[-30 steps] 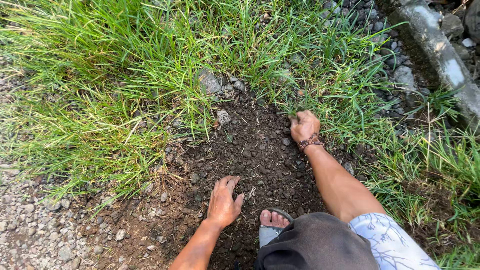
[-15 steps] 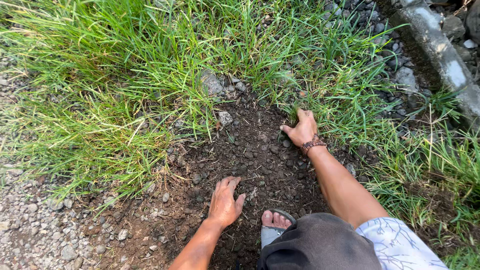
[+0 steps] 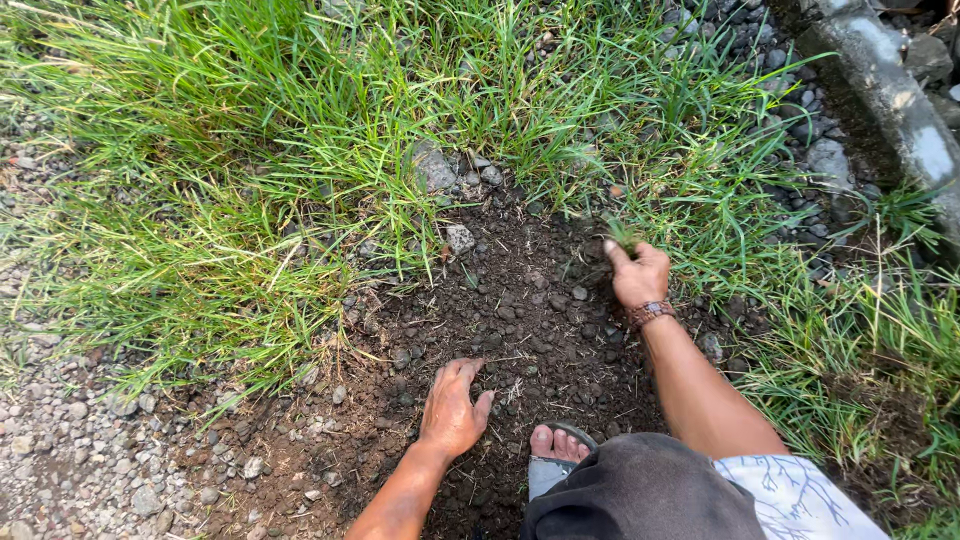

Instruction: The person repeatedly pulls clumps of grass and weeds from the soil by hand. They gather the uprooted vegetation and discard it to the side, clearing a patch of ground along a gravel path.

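While left hand (image 3: 452,412) flat on soil (image 3: 520,310), right hand (image 3: 638,275) around grass tuft (image 3: 624,235).

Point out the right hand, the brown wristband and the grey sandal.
right hand (image 3: 640,275), head view, back of the hand gripping a grass tuft
brown beaded wristband (image 3: 650,314), head view, top of the band
grey sandal (image 3: 545,473), head view, sole below the toes
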